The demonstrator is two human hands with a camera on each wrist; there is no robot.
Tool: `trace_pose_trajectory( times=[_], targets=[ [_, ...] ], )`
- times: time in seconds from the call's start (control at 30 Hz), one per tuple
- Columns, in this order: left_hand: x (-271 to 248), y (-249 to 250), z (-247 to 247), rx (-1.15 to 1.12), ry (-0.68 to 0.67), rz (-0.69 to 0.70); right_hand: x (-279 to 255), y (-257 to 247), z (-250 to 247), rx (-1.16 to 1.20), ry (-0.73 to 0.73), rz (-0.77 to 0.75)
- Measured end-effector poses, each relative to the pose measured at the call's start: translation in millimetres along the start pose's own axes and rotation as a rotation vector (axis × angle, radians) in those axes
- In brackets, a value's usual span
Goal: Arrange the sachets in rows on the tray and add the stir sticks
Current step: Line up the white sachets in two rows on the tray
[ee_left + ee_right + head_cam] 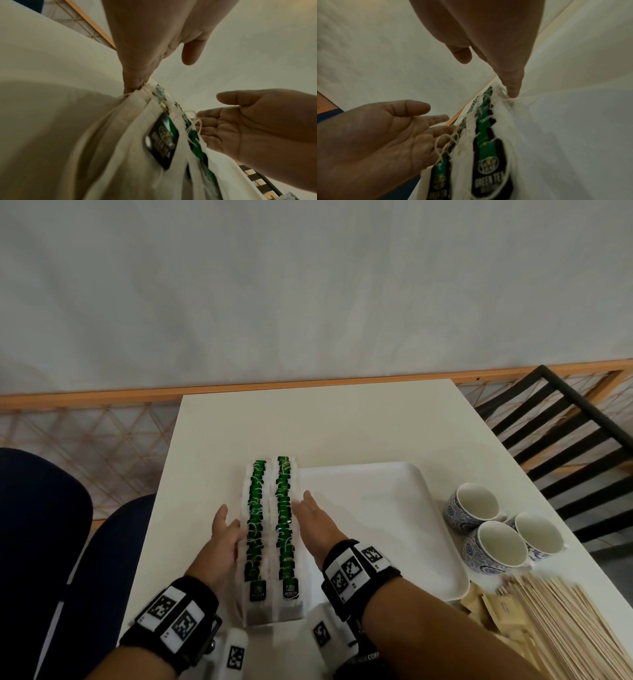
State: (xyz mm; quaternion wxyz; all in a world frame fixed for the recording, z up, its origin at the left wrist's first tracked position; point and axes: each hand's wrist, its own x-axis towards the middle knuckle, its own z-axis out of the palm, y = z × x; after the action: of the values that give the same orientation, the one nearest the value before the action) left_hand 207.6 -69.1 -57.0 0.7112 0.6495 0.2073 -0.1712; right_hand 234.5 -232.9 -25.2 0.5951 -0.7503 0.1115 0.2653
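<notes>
Two long rows of white tea sachets with green tags, a left row (pixel 255 529) and a right row (pixel 286 515), run along the left side of the white tray (pixel 376 508); whether they lie on it I cannot tell. My left hand (pixel 224 537) lies flat against the left row's outer edge, fingers straight. My right hand (pixel 311 518) lies flat against the right row's outer edge. In the left wrist view the left fingertips (pixel 133 86) touch the sachets (pixel 161 142). The right wrist view shows the right fingertips (pixel 513 93) at the sachets' edge (pixel 489 155). Wooden stir sticks (pixel 565 628) lie at the near right.
Three blue-patterned cups (pixel 476 505) stand right of the tray. Brown paper sachets (pixel 493 607) lie beside the stir sticks. A black chair (pixel 565 433) stands past the table's right edge, dark blue seats (pixel 41 508) to the left. The table (pixel 325 422) ends near a wall.
</notes>
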Motion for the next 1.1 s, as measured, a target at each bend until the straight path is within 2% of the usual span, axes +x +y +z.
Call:
trace_pose_trajectory(
  times=[0.13, 0.33, 0.5, 0.7, 1.1],
  targets=[
    [4, 3, 4, 0.025, -0.014, 0.009, 9, 4, 4, -0.028, -0.010, -0.023],
    [27, 5, -8, 0.038, 0.000, 0.010, 29, 0, -6, 0.045, 0.062, -0.042],
    [39, 13, -9, 0.080, -0.009, 0.003, 41, -4, -2, 0.051, 0.017, -0.040],
    [51, 24, 0, -0.005, 0.027, 0.012, 60, -9, -6, 0.126, 0.094, -0.034],
    [66, 27, 3, -0.013, 0.073, 0.013, 82, -13, -9, 0.052, 0.121, -0.061]
  ],
)
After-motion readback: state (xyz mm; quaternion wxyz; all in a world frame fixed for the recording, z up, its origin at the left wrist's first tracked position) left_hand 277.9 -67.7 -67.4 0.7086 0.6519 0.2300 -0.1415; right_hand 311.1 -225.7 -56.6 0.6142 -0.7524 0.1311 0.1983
